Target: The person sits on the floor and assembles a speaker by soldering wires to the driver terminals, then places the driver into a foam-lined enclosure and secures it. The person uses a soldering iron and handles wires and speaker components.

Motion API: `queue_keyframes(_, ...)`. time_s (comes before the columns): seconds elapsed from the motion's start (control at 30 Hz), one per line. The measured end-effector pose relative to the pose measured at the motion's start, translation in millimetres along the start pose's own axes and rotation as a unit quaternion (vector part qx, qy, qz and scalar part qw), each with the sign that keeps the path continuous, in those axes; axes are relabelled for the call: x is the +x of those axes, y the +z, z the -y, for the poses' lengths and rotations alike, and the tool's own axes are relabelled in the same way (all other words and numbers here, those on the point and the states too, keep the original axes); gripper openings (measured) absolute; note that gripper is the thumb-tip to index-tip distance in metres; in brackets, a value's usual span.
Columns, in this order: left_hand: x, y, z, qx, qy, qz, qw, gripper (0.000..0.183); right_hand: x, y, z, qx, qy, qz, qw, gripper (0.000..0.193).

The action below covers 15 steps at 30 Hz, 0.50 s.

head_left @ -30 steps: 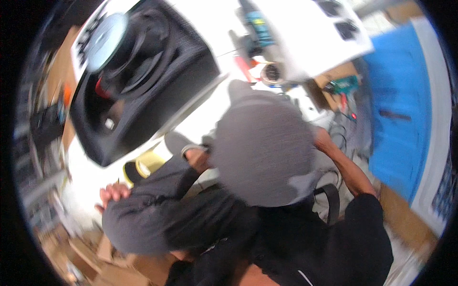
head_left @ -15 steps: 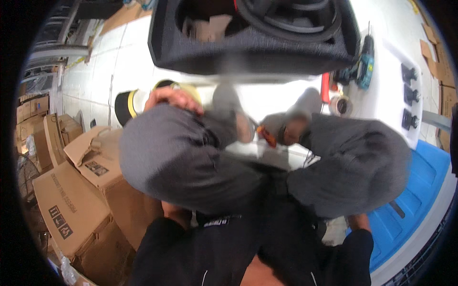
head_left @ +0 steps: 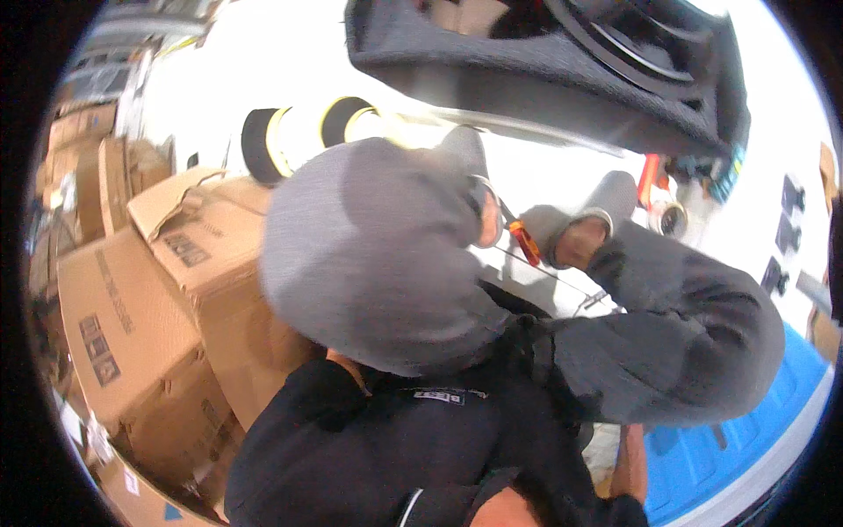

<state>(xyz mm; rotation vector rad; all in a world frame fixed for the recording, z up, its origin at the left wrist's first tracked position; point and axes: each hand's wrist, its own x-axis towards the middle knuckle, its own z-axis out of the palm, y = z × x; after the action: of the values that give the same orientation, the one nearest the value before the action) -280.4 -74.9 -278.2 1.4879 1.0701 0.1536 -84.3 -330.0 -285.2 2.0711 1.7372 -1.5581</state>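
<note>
Neither of my hands shows. My bare left forearm [head_left: 349, 369] passes behind my raised left thigh, which hides the hand. On the other side my right forearm [head_left: 629, 461] runs down beside my right thigh, its hand out of sight. Between my feet a screwdriver with an orange-red handle [head_left: 525, 244] lies on the white floor. A dark, carpet-covered speaker box [head_left: 527, 92] stands ahead of me, with a large round black speaker [head_left: 628, 48] at its top. Beyond my left knee are two round black pieces with pale yellow rims [head_left: 342, 119].
Cardboard boxes [head_left: 132, 325] crowd my left side. To the right lie a roll of tape [head_left: 672, 218], a red tool [head_left: 650, 180] and a partly seen teal power tool [head_left: 729, 180]. A blue panel [head_left: 746, 430] is at lower right.
My left hand, earlier seen at the far side of my left knee, has gone out of sight. The view has shifted, so the speaker box sits farther right and higher.
</note>
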Motion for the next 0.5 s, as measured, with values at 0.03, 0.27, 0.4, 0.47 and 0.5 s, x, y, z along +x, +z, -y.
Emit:
queue_keyframes(0.03,-1.7,4.7,12.3,-0.010,0.005,-0.028,1.000,0.042,-1.9,-1.2,1.4,0.022,-0.009,0.022,0.999,0.030)
queue_keyframes(0.27,-40.2,40.2,12.1,0.165,-0.015,-0.112,0.980,0.039,-119.5,31.3,-7.8,-0.042,0.108,-0.099,0.988,0.032)
queue_keyframes(0.4,-53.5,46.7,-13.4,0.139,-0.046,-0.109,0.983,0.039,-275.5,74.9,-35.6,0.057,0.292,-0.358,0.885,0.032)
queue_keyframes(0.47,-56.1,48.8,-15.2,0.153,-0.034,-0.123,0.980,0.039,-350.3,84.6,-41.5,0.053,0.349,-0.500,0.791,0.032)
queue_keyframes(0.5,-57.5,48.7,-12.3,0.160,-0.033,-0.129,0.978,0.039,-381.7,84.0,-42.1,0.031,0.352,-0.561,0.748,0.033)
